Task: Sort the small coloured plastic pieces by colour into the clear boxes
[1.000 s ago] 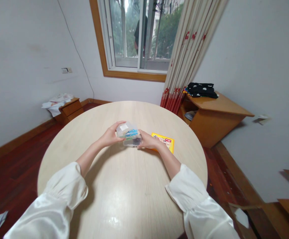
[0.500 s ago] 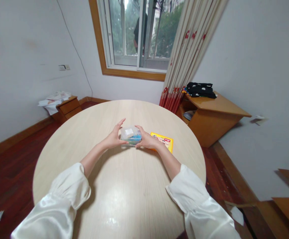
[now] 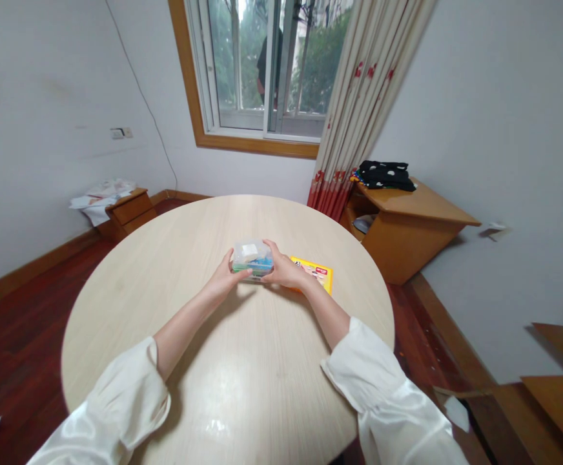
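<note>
Between my hands is a small clear plastic box (image 3: 252,257) with a white label on its lid and blue and green contents showing through. My left hand (image 3: 224,272) grips its left side, thumb along the front. My right hand (image 3: 282,266) is closed on the right side, fingers at the back corner and thumb in front. The box is over the middle of the round table (image 3: 243,361); whether its base touches the top I cannot tell. Just right of it lies a flat yellow-edged card or booklet (image 3: 321,272), partly hidden by my right hand and wrist.
A wooden desk (image 3: 421,226) with folded black cloth (image 3: 385,175) on it stands beyond the table at the right. At the back left is a small wooden cabinet (image 3: 133,210) with papers on top. A curtain (image 3: 359,97) hangs beside the window.
My left fingers, raised and spread before, have closed onto the box's left side. The box looks slightly raised or tilted. My right hand keeps its hold, and the view has shifted slightly.
</note>
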A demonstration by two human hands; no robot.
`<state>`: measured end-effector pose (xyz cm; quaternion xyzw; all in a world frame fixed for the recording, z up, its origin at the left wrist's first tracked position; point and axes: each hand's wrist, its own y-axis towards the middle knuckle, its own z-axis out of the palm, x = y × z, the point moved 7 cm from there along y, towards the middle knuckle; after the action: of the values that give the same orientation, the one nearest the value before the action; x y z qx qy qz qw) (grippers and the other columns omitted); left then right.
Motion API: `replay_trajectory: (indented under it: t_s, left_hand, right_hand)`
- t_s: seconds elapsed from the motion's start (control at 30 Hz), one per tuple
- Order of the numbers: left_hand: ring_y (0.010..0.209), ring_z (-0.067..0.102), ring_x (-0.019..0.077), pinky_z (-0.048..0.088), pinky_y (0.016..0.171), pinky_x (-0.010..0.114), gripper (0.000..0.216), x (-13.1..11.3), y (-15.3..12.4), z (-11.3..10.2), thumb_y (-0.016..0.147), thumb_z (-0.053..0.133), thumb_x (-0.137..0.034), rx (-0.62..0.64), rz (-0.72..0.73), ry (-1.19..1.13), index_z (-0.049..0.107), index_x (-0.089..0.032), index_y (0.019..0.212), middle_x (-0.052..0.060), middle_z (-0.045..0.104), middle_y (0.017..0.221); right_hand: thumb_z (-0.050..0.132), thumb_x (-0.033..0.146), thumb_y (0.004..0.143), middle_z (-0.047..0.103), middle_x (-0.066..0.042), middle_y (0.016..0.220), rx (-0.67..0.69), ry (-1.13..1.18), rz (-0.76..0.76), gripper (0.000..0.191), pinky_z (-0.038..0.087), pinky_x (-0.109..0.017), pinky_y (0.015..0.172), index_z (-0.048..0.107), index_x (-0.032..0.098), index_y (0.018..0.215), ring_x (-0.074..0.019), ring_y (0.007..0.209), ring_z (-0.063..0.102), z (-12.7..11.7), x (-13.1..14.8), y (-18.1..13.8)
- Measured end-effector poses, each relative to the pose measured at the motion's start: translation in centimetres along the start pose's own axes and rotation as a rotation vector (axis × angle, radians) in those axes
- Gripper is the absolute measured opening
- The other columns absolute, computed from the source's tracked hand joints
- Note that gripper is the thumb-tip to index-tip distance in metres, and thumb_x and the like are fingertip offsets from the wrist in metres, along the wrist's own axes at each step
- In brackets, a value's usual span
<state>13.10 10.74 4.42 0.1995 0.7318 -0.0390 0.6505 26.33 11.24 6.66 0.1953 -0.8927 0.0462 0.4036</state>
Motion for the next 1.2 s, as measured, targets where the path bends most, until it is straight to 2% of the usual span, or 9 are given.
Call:
replay_trajectory:
  t_s: [0.13, 0.27, 0.4, 0.57, 0.77, 0.87, 0.97, 1.07, 1.2]
  left_hand:
    - [0.118, 0.049, 0.0274, 0.033, 0.102, 0.048, 0.094, -3.4, 1.7, 1.2, 0.072, 0.066, -0.038, -0.015, -0.008, -0.172, 0.008, -0.020, 0.143, 0.017, 0.051, 0.128]
    - [0.120, 0.047, 0.0264, 0.031, 0.103, 0.046, 0.092, -5.6, 3.4, 5.1, 0.071, 0.068, -0.043, 0.053, -0.002, -0.306, 0.012, -0.023, 0.141, 0.013, 0.050, 0.130]
    - [0.117, 0.049, 0.0273, 0.033, 0.102, 0.043, 0.064, -5.4, 4.6, 9.3, 0.072, 0.063, -0.050, 0.097, -0.051, -0.437, 0.042, -0.019, 0.124, 0.011, 0.055, 0.123]
    - [0.108, 0.055, 0.0259, 0.039, 0.095, 0.039, 0.058, -3.6, 5.0, 12.4, 0.071, 0.064, -0.049, 0.149, -0.146, -0.556, 0.046, -0.019, 0.118, 0.011, 0.058, 0.119]
    - [0.118, 0.049, 0.0263, 0.034, 0.101, 0.040, 0.070, -2.6, 5.1, 13.3, 0.072, 0.064, -0.046, 0.164, -0.183, -0.537, 0.036, -0.021, 0.132, 0.011, 0.049, 0.132]
    - [0.128, 0.038, 0.0262, 0.027, 0.106, 0.040, 0.083, -1.8, 4.9, 12.7, 0.074, 0.061, -0.049, 0.116, -0.232, -0.463, 0.020, -0.023, 0.141, 0.010, 0.038, 0.142]
    - [0.136, 0.023, 0.0228, 0.020, 0.109, 0.037, 0.088, -0.3, 3.7, 11.3, 0.077, 0.054, -0.053, 0.035, -0.304, -0.379, 0.004, -0.024, 0.144, 0.008, 0.024, 0.148]
    - [0.138, 0.014, 0.0209, 0.018, 0.111, 0.034, 0.082, 1.6, 2.1, 10.3, 0.079, 0.045, -0.058, -0.022, -0.388, -0.340, 0.008, -0.024, 0.145, 0.005, 0.017, 0.150]
    - [0.134, 0.027, 0.0226, 0.020, 0.110, 0.035, 0.067, 2.0, 1.6, 11.3, 0.083, 0.040, -0.057, 0.049, -0.351, -0.419, 0.033, -0.019, 0.138, 0.008, 0.038, 0.142]
  right_hand:
    - [0.068, 0.012, 0.061, 0.058, -0.011, 0.114, -0.084, 0.010, -0.027, 0.098, 0.048, -0.031, 0.080, 0.010, 0.020, 0.140, -0.0187, 0.090, 0.061, -3.7, 0.8, -0.9]
    - [0.069, 0.013, 0.060, 0.059, -0.009, 0.112, -0.159, -0.068, 0.003, 0.098, 0.048, -0.030, 0.080, 0.012, 0.021, 0.140, -0.0179, 0.087, 0.061, -7.5, 0.0, -3.2]
    - [0.069, 0.011, 0.059, 0.062, -0.010, 0.105, -0.189, -0.100, 0.135, 0.102, 0.049, -0.029, 0.074, 0.009, 0.019, 0.141, -0.0171, 0.079, 0.062, -8.8, -2.9, -5.7]
    - [0.069, 0.009, 0.057, 0.064, -0.009, 0.098, -0.214, -0.085, 0.214, 0.101, 0.049, -0.027, 0.067, 0.013, 0.017, 0.141, -0.0154, 0.071, 0.060, -8.6, -6.1, -7.4]
    - [0.070, 0.008, 0.055, 0.064, -0.010, 0.100, -0.241, -0.024, 0.221, 0.105, 0.050, -0.031, 0.071, 0.011, 0.019, 0.142, -0.0181, 0.075, 0.062, -8.3, -7.4, -8.0]
    - [0.072, 0.010, 0.054, 0.057, -0.013, 0.119, -0.293, 0.105, 0.156, 0.115, 0.048, -0.038, 0.085, 0.000, 0.023, 0.144, -0.0224, 0.097, 0.061, -8.4, -7.7, -8.2]
    - [0.076, 0.014, 0.050, 0.039, -0.017, 0.138, -0.401, 0.279, 0.149, 0.126, 0.042, -0.043, 0.096, -0.009, 0.027, 0.143, -0.0274, 0.121, 0.046, -8.4, -8.9, -9.3]
    - [0.078, 0.018, 0.050, 0.031, -0.018, 0.143, -0.411, 0.505, 0.207, 0.132, 0.041, -0.046, 0.097, -0.018, 0.030, 0.140, -0.0280, 0.127, 0.039, -7.0, -10.2, -10.8]
    - [0.076, 0.020, 0.053, 0.030, -0.013, 0.144, -0.350, 0.745, 0.131, 0.133, 0.040, -0.045, 0.099, -0.026, 0.033, 0.136, -0.0231, 0.127, 0.040, -4.6, -9.7, -12.2]
